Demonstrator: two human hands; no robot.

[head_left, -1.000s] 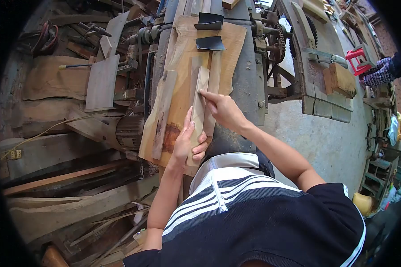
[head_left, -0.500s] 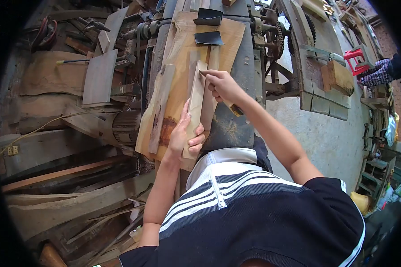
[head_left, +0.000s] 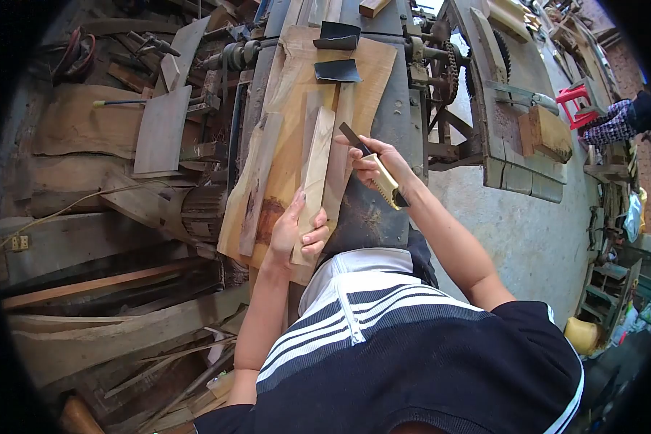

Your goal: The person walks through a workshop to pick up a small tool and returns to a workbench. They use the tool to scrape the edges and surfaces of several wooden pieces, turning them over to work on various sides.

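My left hand (head_left: pixel 291 233) is wrapped round the lower end of a pale wood strip (head_left: pixel 316 155), with the thumb on one side and fingers on the other. The strip slants up and away over a wide wooden board (head_left: pixel 372 72). Just right of it, my right hand (head_left: pixel 385 168) grips a chisel (head_left: pixel 380 173) with a dark flat blade and a yellow handle with a dark end. The blade points up and left, apart from the strip. Darker wood strips (head_left: pixel 262 181) lie on the board on either side.
Two curled black sheets (head_left: pixel 338 70) rest at the board's far end, above a grey metal machine bed (head_left: pixel 372 217). A motor (head_left: pixel 204 213) and stacked planks stand at left. At right are a toothed saw blade (head_left: pixel 503 54), a wood block (head_left: pixel 546 134) and a red stool (head_left: pixel 577 105).
My right hand has drawn the chisel back off the strip to the right and turned, so blade and handle now show. My left hand keeps its hold, slightly lower.
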